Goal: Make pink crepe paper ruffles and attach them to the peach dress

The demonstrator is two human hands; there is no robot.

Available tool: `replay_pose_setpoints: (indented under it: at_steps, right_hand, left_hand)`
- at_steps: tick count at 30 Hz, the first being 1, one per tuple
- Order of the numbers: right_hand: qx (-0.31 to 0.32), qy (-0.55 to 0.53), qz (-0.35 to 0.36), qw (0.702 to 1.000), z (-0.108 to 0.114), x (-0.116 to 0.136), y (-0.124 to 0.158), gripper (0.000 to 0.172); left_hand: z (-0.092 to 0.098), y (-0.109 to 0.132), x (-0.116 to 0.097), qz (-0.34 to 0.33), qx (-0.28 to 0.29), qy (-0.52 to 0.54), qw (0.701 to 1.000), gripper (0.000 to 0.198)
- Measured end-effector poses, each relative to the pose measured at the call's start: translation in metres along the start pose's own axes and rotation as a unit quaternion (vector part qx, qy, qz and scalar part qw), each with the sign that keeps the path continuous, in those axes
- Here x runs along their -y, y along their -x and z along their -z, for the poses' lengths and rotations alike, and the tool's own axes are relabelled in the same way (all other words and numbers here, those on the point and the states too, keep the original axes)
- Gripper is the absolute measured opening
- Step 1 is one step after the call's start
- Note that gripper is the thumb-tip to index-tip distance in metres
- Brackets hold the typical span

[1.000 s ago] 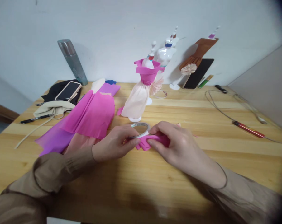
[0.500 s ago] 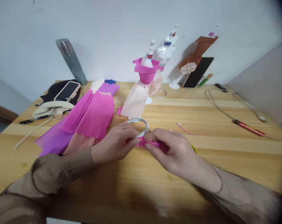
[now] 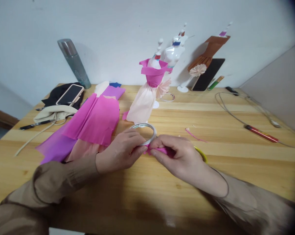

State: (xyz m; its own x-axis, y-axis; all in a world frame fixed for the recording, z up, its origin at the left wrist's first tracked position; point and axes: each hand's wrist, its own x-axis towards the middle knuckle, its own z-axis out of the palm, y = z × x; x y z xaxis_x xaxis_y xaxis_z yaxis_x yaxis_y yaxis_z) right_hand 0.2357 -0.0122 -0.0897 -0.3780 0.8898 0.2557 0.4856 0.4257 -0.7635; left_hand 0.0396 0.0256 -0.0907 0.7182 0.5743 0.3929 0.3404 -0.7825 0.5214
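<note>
My left hand [image 3: 120, 151] and my right hand [image 3: 178, 156] meet at the middle of the wooden table [image 3: 162, 195]. Both pinch a small folded piece of pink crepe paper [image 3: 159, 150] between them. A roll of clear tape [image 3: 144, 132] stands tilted just behind my left fingers, touching them. A yellow ring-shaped thing [image 3: 201, 153] peeks out from behind my right hand. Behind the tape stands a small mannequin in a pink and cream paper dress [image 3: 147, 94].
Sheets of pink and purple crepe paper [image 3: 88, 125] lie at the left, beside a phone [image 3: 69, 94] on dark cloth and a grey flask [image 3: 74, 63]. Two more mannequins [image 3: 176, 54] and a dark tablet [image 3: 208, 75] stand at the wall. A cable and a red pen [image 3: 261, 133] lie right.
My right hand has gathered the pink paper into a tighter fold and drawn slightly toward me. The tape roll has tipped up more, and the yellow ring now shows behind my right hand.
</note>
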Motion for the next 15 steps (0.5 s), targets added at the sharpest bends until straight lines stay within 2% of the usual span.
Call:
replay_pose_setpoints:
  at_steps: [7,15]
  right_hand:
    - [-0.008,-0.039,-0.017,0.999,-0.0005,-0.0040,0.0001,0.015]
    - [-0.040,-0.048,-0.038,0.997,-0.0004,-0.0060,-0.0040,0.016]
  left_hand:
    - [0.0016,0.0008,-0.0006,0.016,-0.014,0.010,1.000,0.022]
    - [0.0021,-0.0003,-0.0019,0.000,-0.019,0.018,1.000,0.022]
